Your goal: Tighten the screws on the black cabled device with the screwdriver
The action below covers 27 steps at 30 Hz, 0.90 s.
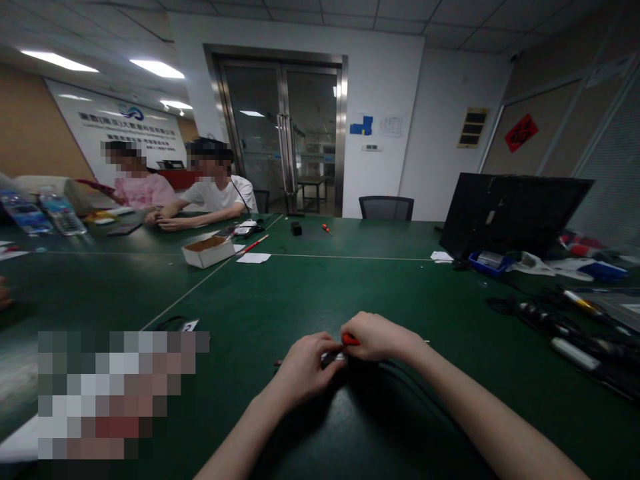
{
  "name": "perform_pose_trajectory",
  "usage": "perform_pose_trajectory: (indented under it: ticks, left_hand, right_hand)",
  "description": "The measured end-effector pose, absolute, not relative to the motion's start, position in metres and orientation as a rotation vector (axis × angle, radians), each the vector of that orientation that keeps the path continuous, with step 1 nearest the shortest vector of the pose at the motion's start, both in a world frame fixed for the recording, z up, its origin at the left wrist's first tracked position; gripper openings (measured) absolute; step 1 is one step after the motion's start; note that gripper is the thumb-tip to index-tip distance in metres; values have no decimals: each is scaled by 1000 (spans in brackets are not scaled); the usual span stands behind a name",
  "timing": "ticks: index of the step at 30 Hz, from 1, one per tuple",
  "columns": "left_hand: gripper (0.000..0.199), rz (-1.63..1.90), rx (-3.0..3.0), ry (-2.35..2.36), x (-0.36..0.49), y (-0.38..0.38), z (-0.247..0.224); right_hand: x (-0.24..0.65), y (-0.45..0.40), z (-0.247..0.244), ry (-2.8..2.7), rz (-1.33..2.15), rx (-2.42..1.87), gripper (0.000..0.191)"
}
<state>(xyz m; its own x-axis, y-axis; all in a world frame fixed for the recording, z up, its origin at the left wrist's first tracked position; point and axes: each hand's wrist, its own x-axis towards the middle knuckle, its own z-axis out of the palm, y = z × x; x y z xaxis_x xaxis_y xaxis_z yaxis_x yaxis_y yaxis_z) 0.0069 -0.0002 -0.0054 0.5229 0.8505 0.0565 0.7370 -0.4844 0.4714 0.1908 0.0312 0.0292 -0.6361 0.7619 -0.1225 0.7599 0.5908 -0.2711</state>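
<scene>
green table [400, 287] | white box [213, 256] | white paper [254, 258] | black monitor [513, 217]

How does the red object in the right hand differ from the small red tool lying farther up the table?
The red object is gripped in the right hand; the small red tool lies untouched on the green table. The red object is mostly covered by the hand, while the small red tool is uncovered. The red object is nearer the camera than the small red tool. Both share a reddish colour.
</scene>
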Motion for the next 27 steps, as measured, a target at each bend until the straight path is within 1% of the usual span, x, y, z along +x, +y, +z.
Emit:
perform_pose_trajectory:
  ticks: [6,10,14,22,24,27]
  left_hand:
    - [20,377,2374,1348,6,0,-5]
    - [29,350,2340,1388,6,-1,-5]
    - [31,324,2324,1447,6,-1,-5]
    - [33,315,2323,1327,6,-4,-5]
    - [36,312,2314,1279,7,-6,-7]
    - [41,354,2263,1195,8,-7,-7]
  right_hand:
    - [191,37,28,-2735,426,-1439,15]
    - [192,45,19,-2671,394,-1533,17]
    - [196,52,13,-2645,428,-1547,20]
    - [220,51,32,-2619,508,-1571,24]
    - [222,39,35,-2681,617,-1509,29]
    - [222,11,29,-2820,759,-1456,42]
